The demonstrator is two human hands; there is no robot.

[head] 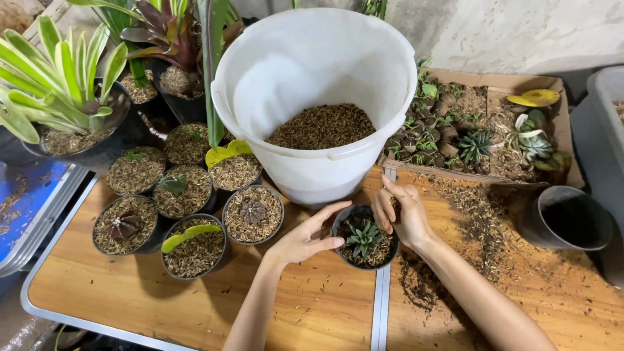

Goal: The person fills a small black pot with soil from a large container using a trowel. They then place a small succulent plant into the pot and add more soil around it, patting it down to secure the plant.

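A small black pot [344, 224] with a green spiky succulent [364, 236] in husk mix stands on the wooden table [130, 292], just in front of the big white bucket [312, 97]. My left hand [302, 239] cups the pot's left rim with thumb and fingers. My right hand [402, 214] is on the pot's right rim, fingers curled over the soil beside the plant. The bucket is tilted toward me and holds brown husk mix [323, 125].
Several filled black pots [192, 247] with small plants cluster at the left. A cardboard tray [481, 130] of succulents lies at the back right. An empty dark pot [569, 218] stands at the right. Spilled husk and soil [481, 214] cover the table's right half.
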